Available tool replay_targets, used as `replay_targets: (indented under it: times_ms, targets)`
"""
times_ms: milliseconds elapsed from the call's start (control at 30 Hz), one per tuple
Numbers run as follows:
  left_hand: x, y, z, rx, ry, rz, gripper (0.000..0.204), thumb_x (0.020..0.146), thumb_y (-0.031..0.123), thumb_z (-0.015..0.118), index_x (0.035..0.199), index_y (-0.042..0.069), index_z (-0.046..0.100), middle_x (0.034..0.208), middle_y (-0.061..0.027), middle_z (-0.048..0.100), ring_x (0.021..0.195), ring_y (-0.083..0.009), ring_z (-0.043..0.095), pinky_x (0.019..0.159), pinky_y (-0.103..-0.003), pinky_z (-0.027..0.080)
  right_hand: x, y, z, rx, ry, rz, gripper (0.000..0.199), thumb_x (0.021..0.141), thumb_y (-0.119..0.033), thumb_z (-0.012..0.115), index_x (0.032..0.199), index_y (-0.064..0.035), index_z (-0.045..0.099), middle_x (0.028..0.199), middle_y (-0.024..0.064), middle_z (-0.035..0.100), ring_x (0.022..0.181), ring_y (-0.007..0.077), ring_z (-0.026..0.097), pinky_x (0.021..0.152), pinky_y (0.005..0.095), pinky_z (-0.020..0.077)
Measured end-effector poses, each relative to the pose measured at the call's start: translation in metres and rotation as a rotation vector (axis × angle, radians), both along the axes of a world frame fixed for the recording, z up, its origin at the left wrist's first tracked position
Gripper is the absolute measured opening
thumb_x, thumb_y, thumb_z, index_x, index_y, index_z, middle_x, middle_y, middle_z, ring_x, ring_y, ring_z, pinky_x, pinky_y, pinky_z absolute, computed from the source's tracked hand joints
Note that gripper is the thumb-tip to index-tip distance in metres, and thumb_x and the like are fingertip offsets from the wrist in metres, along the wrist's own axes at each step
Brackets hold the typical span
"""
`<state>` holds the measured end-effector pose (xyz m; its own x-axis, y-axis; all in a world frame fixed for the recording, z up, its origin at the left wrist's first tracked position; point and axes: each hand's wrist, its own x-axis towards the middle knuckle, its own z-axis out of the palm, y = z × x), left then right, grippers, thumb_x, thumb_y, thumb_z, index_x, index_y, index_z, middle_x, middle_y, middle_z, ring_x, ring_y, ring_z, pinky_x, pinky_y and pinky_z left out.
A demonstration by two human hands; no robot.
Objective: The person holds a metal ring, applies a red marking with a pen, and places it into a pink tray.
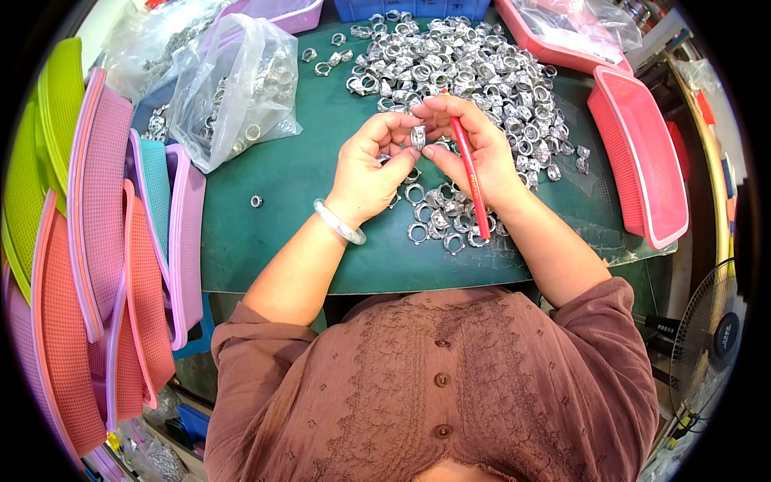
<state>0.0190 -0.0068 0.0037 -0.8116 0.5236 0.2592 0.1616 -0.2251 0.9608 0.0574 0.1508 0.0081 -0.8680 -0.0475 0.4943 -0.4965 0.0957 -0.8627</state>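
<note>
In the head view, the ring [418, 137] sits upright between the fingertips of both hands: the left hand [372, 165] pinches it, and the right hand [486, 157] meets it from the other side while gripping the pen [471, 178]. Whether the left palm also cups rings, I cannot tell.

For a good result, a light pinch by the edges should leave the band visible and let it roll between the thumbs. The pen slants right of the grip, its lower end over the small pile [454, 218]; best kept clear of the band. Beyond the grip lies the big pile [450, 60], worth not brushing.
</note>
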Motion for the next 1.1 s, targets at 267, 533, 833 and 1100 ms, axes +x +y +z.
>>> replay_targets:
  times_ms: [267, 533, 833, 1100]
  targets:
    - [0.001, -0.002, 0.004, 0.068, -0.246, -0.101, 0.031, 0.079, -0.003, 0.054, 0.109, 0.003, 0.048, 0.087, -0.0021, 0.054, 0.070, -0.0045, 0.049, 0.059, -0.017, 0.041, 0.000, 0.001, -0.001, 0.025, -0.001, -0.014, 0.047, 0.074, 0.007, 0.059, 0.118, -0.0040, 0.047, 0.108, 0.0097, 0.055, 0.096, 0.0160, 0.055, 0.085, 0.0287, 0.0442]
    - [-0.016, -0.017, 0.011, 0.451, -0.658, -0.176, 0.031, 0.081, 0.005, 0.047, 0.112, 0.005, 0.047, 0.095, -0.0111, 0.058, 0.075, -0.0166, 0.057, 0.059, -0.026, 0.046, 0.001, 0.004, 0.000, 0.183, -0.087, -0.066, 0.031, 0.074, 0.003, 0.060, 0.104, -0.0048, 0.054, 0.093, 0.0087, 0.060, 0.088, 0.0176, 0.058, 0.078, 0.0280, 0.0467]
    - [-0.021, -0.020, 0.003, 0.255, -0.607, -0.030, 0.018, 0.085, 0.013, 0.052, 0.099, 0.003, 0.057, 0.082, -0.0052, 0.057, 0.072, -0.0137, 0.054, 0.057, -0.022, 0.041, 0.003, 0.000, 0.003, 0.715, -0.079, 0.101, 0.026, 0.067, 0.007, 0.055, 0.090, -0.0049, 0.056, 0.079, 0.0076, 0.059, 0.078, 0.0251, 0.053, 0.068, 0.0337, 0.0450]
    - [-0.017, -0.016, 0.006, 0.084, -0.508, 0.049, 0.016, 0.084, 0.011, 0.055, 0.098, 0.004, 0.058, 0.075, 0.0002, 0.056, 0.062, -0.0067, 0.049, 0.050, -0.018, 0.037, 0.002, 0.000, 0.004, 0.540, -0.062, 0.075, 0.025, 0.070, 0.005, 0.055, 0.092, -0.0065, 0.055, 0.081, 0.0095, 0.060, 0.077, 0.0239, 0.059, 0.069, 0.0319, 0.0470]
